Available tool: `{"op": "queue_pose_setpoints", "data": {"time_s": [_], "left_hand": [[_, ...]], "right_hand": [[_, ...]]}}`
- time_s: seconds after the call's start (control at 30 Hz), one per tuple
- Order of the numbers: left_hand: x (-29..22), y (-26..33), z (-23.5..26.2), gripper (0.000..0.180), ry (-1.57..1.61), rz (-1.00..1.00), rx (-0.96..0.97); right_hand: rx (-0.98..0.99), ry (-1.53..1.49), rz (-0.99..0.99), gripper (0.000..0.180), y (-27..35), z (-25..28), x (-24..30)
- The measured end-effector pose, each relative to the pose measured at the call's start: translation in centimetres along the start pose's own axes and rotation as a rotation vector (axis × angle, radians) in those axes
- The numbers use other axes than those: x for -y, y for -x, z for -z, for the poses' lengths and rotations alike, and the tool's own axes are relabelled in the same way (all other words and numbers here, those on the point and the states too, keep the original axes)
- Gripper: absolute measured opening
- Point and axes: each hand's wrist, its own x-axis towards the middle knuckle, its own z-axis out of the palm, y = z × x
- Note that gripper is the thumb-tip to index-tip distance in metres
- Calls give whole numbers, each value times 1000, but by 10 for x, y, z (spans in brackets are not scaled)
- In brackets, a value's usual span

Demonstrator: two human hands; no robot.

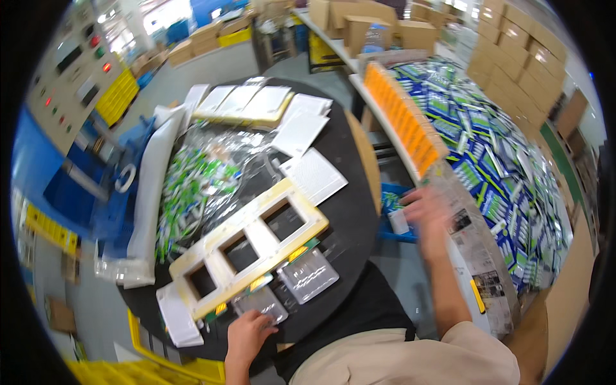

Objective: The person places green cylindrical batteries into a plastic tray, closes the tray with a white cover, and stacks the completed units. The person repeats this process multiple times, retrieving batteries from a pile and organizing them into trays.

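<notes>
My left hand [252,330] is at the near edge of a clear plastic blister pack [262,303], its fingers closed on that edge. A second clear blister pack [309,277] lies to the right of it. Both sit against a cream-coloured frame [260,239] with three rectangular openings, and green and yellow card edges show along that side. My right hand [428,208] is smeared by motion over the side of a blue bin [401,236], between the round table and the bench. Whether it holds anything does not show.
On the dark round table [346,218] are a pile of green and white small items [196,189] and white trays [311,176]. A heap of blue and green packs [487,167] covers the right bench, behind an orange strip [401,119]. A yellow cutter [478,296] lies there. Machinery stands left.
</notes>
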Motion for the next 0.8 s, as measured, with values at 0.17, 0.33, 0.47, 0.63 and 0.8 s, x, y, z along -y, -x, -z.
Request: {"op": "queue_pose_setpoints", "data": {"time_s": [0.17, 0.33, 0.47, 0.63, 0.8], "left_hand": [[8, -13, 4, 17, 126, -74, 67], [3, -15, 21, 18, 323, 102, 238], [-3, -17, 18, 15, 2, -88, 96], [-23, 7, 25, 9, 2, 39, -180], [-14, 38, 72, 19, 156, 122, -557]], "right_hand": [[894, 569, 981, 41, 46, -174, 10], [1331, 498, 714, 24, 3, -207, 8], [1321, 508, 844, 9, -3, -214, 7], [936, 491, 1296, 10, 35, -177, 14], [928, 113, 775, 10, 25, -127, 73]]}}
